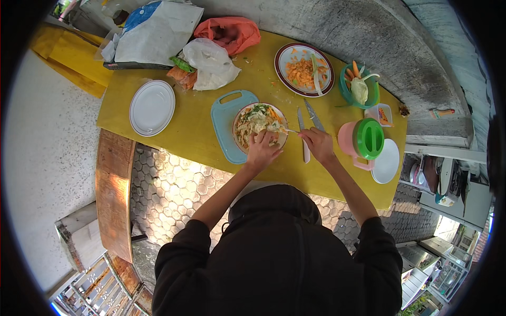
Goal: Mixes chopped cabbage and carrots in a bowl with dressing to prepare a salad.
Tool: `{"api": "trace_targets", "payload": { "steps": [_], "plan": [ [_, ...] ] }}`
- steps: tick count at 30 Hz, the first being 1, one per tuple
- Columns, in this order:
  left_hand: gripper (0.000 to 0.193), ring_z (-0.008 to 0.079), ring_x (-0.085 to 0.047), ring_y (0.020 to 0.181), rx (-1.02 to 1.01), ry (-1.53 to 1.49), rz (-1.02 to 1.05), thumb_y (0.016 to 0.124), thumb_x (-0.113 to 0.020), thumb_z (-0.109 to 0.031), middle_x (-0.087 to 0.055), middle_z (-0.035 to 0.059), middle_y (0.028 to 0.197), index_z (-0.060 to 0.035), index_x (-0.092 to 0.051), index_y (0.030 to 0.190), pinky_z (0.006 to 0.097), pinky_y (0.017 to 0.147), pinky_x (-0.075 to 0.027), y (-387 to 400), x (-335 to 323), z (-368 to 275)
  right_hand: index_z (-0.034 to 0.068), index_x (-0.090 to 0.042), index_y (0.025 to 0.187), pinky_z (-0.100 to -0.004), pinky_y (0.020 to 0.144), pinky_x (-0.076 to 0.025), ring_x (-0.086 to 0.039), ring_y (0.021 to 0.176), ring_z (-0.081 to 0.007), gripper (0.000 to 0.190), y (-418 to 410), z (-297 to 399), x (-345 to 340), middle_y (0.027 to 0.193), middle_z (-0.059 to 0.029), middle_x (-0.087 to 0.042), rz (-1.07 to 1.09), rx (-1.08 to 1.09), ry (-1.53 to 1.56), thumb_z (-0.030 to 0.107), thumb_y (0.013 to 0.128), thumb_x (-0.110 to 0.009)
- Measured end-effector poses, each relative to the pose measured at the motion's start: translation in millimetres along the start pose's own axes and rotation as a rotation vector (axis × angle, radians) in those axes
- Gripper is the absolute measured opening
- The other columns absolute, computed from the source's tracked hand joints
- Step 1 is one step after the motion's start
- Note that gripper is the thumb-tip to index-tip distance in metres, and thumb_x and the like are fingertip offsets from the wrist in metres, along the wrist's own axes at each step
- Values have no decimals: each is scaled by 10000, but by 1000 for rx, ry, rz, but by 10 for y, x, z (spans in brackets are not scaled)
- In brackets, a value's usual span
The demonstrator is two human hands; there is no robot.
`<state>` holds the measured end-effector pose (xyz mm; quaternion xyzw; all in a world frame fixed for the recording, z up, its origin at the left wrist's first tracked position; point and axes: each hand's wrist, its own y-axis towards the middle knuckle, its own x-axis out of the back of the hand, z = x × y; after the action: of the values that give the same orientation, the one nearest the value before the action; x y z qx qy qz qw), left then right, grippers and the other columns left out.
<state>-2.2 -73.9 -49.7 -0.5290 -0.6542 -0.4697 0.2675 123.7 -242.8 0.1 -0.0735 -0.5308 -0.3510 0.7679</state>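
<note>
A plate [285,143] with a dark red rim is heaped with shredded cabbage, carrot strips and chopped greens [259,118]. It overlaps the right side of a light blue cutting board [222,125]. My left hand [261,151] lies over the plate's near edge, fingers apart, their tips against the shredded food. Between the fingers of my right hand [319,145] is the handle of a metal utensil [291,130], a fork or spoon. Its head is in the food at the plate's right side. Two knives, one with a white handle [306,153], lie beside and partly under my right hand.
Carrot pieces fill a plate [280,73] at the back. A green bowl [371,98] of vegetables, a small container [389,112], a pink pitcher [347,138] and a white lid [385,168] stand right. Leftward are an oval plate [152,106], plastic bags [209,59] and a wooden bench [114,189].
</note>
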Motion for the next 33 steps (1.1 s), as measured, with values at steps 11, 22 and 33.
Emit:
{"api": "trace_targets", "payload": {
  "steps": [11,22,33],
  "plan": [
    [177,232,-445,940,266,-81,-146,638,-723,-232,-475,26,906,-160,-643,778,388,784,-323,-73,424,158,39,-634,756,-312,472,-407,-512,492,-200,192,-31,41,-78,643,-76,-551,150,-200,320,231,768,-632],
    [129,243,-449,904,410,-65,-350,709,-673,-183,-497,42,879,-126,-621,812,386,761,-332,-264,425,216,100,-583,976,-320,426,-423,-502,495,-219,197,-286,131,-394,638,-53,-460,64,166,33,121,780,-583],
    [119,244,-447,902,435,-35,-388,730,-646,-158,-496,43,888,-119,-618,839,383,756,-332,-249,425,170,125,-561,1034,-323,411,-422,-485,475,-221,264,-324,126,-445,654,-55,-429,75,138,-19,84,773,-560]
  ]
}}
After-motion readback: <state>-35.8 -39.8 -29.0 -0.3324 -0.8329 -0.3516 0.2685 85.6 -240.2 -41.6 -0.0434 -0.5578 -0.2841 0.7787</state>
